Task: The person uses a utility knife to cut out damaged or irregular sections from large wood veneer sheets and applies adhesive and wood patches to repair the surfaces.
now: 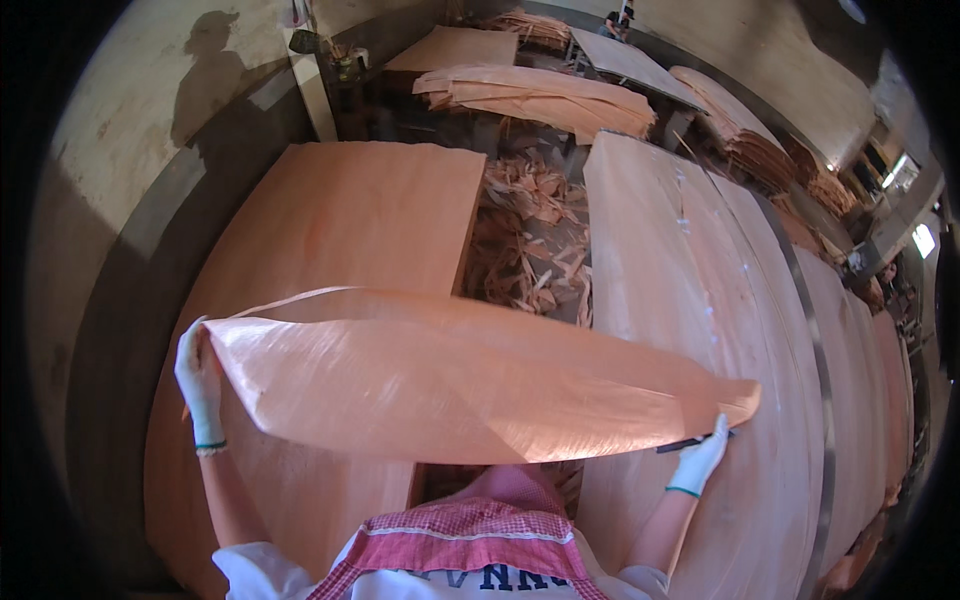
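A thin, reddish-tan wood veneer sheet [440, 375] stretches in the air between my hands, bowed and partly folded over. My left hand [198, 375], in a white glove with a green cuff, is closed on its left end above the left veneer stack. My gloved right hand [703, 455] grips the sheet's lower right edge, over the right-hand table. A dark, narrow tool [682, 444] shows at the right hand, partly hidden by the fingers and sheet; its kind is unclear.
A flat veneer stack [370, 215] lies at left, a long veneer-covered table [645, 240] at right. Torn veneer scraps [535, 235] litter the floor between them. Farther back are another veneer pile [540, 95] and a person [618, 22]. A wall [130, 190] runs along the left.
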The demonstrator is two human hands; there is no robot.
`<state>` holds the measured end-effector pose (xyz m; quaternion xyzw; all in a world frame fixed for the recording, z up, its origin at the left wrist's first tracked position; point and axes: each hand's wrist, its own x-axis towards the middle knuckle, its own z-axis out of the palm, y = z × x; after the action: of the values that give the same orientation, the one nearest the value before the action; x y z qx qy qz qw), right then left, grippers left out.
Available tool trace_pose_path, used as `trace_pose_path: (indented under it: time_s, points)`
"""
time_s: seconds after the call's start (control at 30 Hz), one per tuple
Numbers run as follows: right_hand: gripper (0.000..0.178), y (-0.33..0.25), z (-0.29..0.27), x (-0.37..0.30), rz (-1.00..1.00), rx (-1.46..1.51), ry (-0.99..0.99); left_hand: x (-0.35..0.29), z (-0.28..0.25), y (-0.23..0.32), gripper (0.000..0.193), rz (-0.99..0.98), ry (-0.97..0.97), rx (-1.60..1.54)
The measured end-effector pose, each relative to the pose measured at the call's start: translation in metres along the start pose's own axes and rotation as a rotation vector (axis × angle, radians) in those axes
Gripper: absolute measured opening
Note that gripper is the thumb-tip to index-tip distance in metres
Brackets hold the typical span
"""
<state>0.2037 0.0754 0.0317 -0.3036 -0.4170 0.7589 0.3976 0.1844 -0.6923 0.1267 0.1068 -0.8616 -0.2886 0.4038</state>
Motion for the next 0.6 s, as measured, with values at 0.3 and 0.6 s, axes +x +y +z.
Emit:
trace_pose_path:
  time_s: [0.3, 0.6]
  points:
    - [0.039, -0.017, 0.246, 0.205, -0.237, -0.184, -0.087, 0.084, 0.273, -0.067, 0.021, -0.117, -0.314, 0.286]
    - [0.026, 0.079, 0.476, 0.347, -0.193, -0.187, -0.305, 0.148, 0.413, -0.058, 0.015, -0.262, -0.262, 0.441]
